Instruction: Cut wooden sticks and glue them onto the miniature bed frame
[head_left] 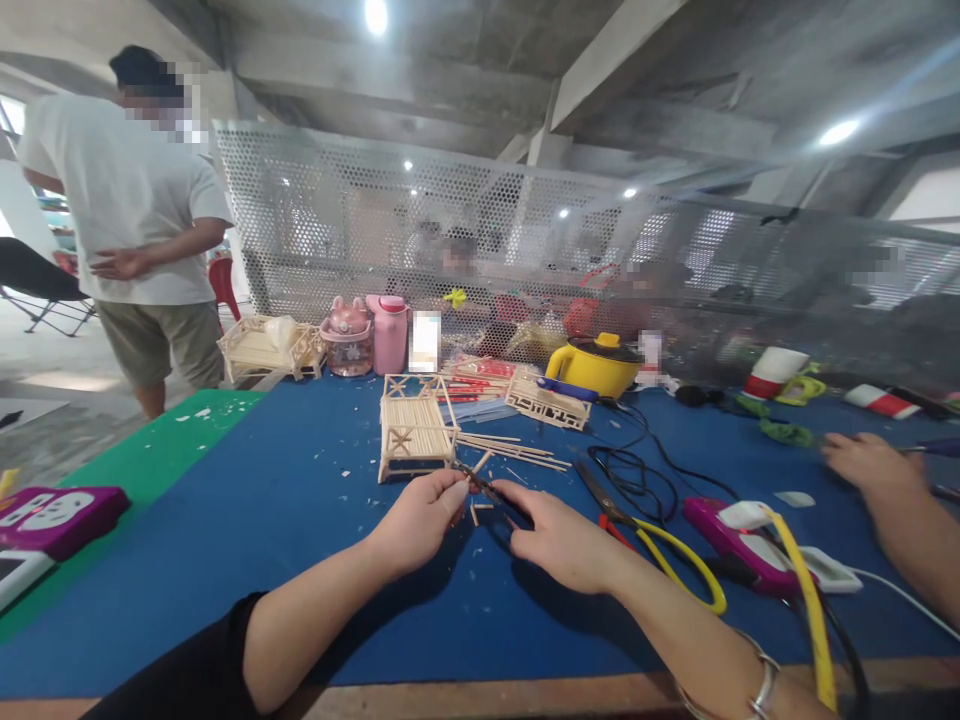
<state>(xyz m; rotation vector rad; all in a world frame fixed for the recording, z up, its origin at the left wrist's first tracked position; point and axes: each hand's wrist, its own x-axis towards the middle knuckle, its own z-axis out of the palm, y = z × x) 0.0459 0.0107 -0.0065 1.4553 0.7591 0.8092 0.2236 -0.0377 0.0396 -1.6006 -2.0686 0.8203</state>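
Dark metal plier-like tool (487,487) beside a short, pale wooden stick (483,463), mid-frame
Left hand (422,517) apparently pinches the stick; right hand (561,540) curls round the tool; steady, square alignment should help.

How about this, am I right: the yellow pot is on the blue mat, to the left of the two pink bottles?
Not quite: the side is wrong. The head view shows the yellow pot to the right of the two pink bottles. It is on the blue mat, as you said.
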